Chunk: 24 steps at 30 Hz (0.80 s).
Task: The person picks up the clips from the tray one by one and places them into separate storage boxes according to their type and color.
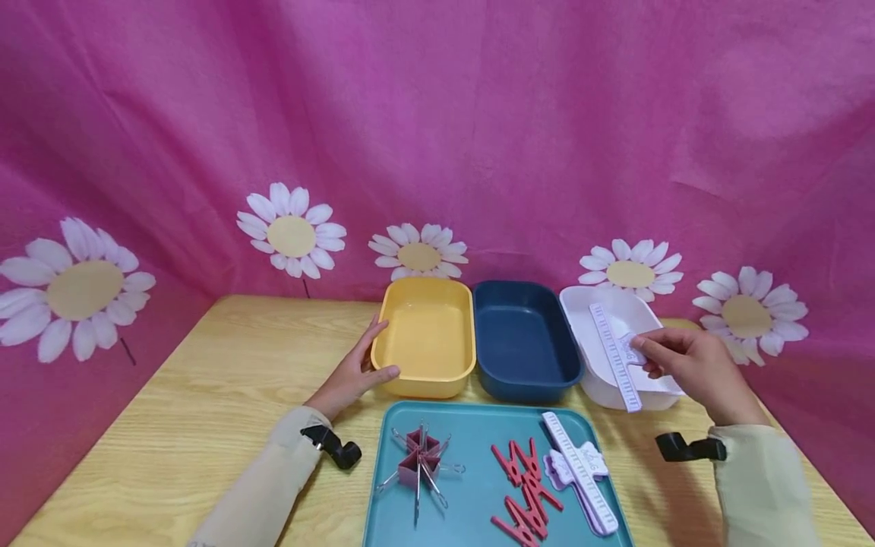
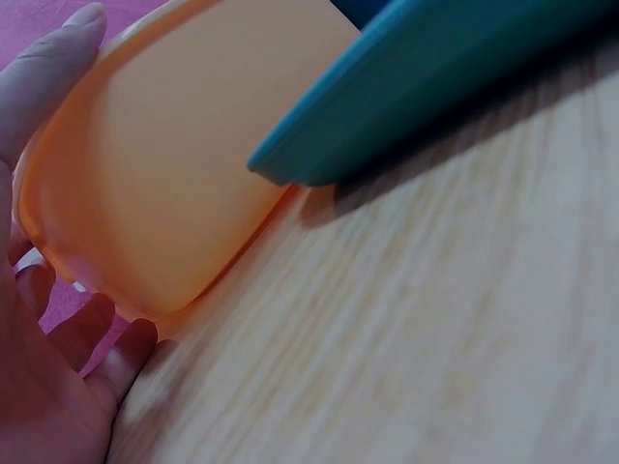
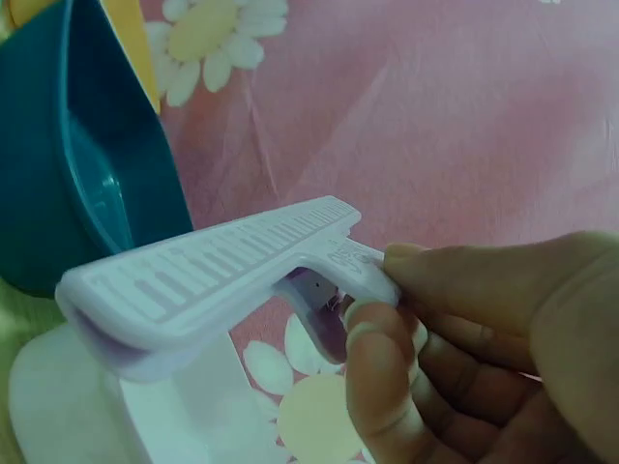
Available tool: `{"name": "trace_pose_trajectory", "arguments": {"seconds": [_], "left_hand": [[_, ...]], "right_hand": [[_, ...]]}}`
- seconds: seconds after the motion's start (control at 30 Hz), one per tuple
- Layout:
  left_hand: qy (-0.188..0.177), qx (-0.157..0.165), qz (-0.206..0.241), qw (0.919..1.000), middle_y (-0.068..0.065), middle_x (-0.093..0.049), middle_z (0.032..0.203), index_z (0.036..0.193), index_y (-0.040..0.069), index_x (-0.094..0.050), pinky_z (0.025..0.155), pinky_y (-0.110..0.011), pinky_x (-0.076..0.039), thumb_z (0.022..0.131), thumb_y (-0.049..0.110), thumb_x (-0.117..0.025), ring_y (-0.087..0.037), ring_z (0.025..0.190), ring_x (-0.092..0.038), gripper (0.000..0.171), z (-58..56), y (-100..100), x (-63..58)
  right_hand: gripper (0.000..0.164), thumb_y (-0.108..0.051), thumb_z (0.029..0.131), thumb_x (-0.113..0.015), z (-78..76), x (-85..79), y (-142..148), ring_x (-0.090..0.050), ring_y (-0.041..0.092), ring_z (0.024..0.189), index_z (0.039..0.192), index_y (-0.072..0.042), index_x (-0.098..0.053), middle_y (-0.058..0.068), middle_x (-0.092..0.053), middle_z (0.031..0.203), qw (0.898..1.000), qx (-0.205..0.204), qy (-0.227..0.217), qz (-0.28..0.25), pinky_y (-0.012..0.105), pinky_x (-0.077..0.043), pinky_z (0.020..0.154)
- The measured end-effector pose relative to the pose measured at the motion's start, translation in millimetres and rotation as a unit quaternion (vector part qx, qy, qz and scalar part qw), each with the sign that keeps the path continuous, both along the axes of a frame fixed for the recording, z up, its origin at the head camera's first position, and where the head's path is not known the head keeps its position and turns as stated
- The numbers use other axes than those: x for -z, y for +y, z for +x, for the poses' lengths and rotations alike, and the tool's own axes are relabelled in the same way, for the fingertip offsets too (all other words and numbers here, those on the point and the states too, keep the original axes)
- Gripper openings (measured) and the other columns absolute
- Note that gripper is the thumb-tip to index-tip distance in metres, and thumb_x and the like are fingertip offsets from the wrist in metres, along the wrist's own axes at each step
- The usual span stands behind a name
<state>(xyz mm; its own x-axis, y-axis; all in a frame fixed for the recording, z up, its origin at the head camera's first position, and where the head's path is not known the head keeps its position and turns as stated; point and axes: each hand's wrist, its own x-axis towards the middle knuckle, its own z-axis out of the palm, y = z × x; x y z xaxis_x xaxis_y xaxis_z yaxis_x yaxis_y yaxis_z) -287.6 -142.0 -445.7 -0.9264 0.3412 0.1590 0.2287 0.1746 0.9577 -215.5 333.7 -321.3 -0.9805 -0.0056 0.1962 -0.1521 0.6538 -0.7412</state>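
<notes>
My right hand [image 1: 690, 365] pinches a pale lilac long-jawed clip [image 1: 615, 357] by its handle, between thumb and fingers. The clip, printed with a piano-key pattern, is over the white bin [image 1: 595, 384]; in the right wrist view its long bar [image 3: 213, 266] points away from the hand. My left hand [image 1: 352, 376] touches the yellow bin [image 1: 424, 342] at its left side, thumb by the near corner and fingers spread along the wall. In the left wrist view the thumb [image 2: 53, 72] lies at the rim and the other fingers are loosely bent beside the wall.
A navy bin [image 1: 526, 342] stands between the yellow and white ones. In front, a teal tray [image 1: 478, 433] carries a cluster of dark pink binder clips [image 1: 418, 456], several red clothespins [image 1: 526, 494] and more lilac long clips [image 1: 581, 475]. Behind hangs a pink flowered cloth [image 1: 437, 137].
</notes>
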Motion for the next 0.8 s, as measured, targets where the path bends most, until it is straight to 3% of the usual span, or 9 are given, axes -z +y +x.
{"name": "trace_pose_trajectory", "arguments": {"seconds": [0.37,0.6,0.8], "left_hand": [[-0.011,-0.008,-0.008,0.9999,0.014,0.001,0.16,0.152,0.034,-0.023,0.114,-0.037,-0.025,0.088,0.03,-0.072,-0.018,0.145,-0.019,0.08,0.5,0,0.9],[-0.006,-0.008,-0.004,0.9999,0.014,0.001,0.16,0.152,0.034,-0.024,0.114,-0.039,-0.025,0.087,0.034,-0.072,-0.02,0.145,-0.02,0.081,0.4,0,-1.4],[-0.008,-0.016,-0.012,0.9998,0.011,0.0,0.161,0.153,0.031,-0.023,0.115,-0.039,-0.024,0.089,0.028,-0.071,-0.019,0.145,-0.018,0.08,2.9,1,-2.6]], "right_hand": [[0.05,-0.035,0.096,-0.059,-18.4,9.8,11,-0.065,0.01,0.07,0.124,0.006,-0.06,-0.003,-0.069,0.083,0.998,0.044,-0.022,-0.028,0.022,-0.057,0.065],[0.05,-0.038,0.095,-0.059,-26.1,18.5,11,-0.066,0.01,0.071,0.123,0.004,-0.062,-0.001,-0.068,0.086,0.998,0.056,-0.006,-0.032,0.021,-0.057,0.066],[0.047,-0.032,0.096,-0.06,-31.6,26.4,13,-0.064,0.006,0.067,0.122,0.007,-0.061,-0.006,-0.067,0.082,0.995,0.08,0.01,-0.058,0.02,-0.056,0.063]]}}
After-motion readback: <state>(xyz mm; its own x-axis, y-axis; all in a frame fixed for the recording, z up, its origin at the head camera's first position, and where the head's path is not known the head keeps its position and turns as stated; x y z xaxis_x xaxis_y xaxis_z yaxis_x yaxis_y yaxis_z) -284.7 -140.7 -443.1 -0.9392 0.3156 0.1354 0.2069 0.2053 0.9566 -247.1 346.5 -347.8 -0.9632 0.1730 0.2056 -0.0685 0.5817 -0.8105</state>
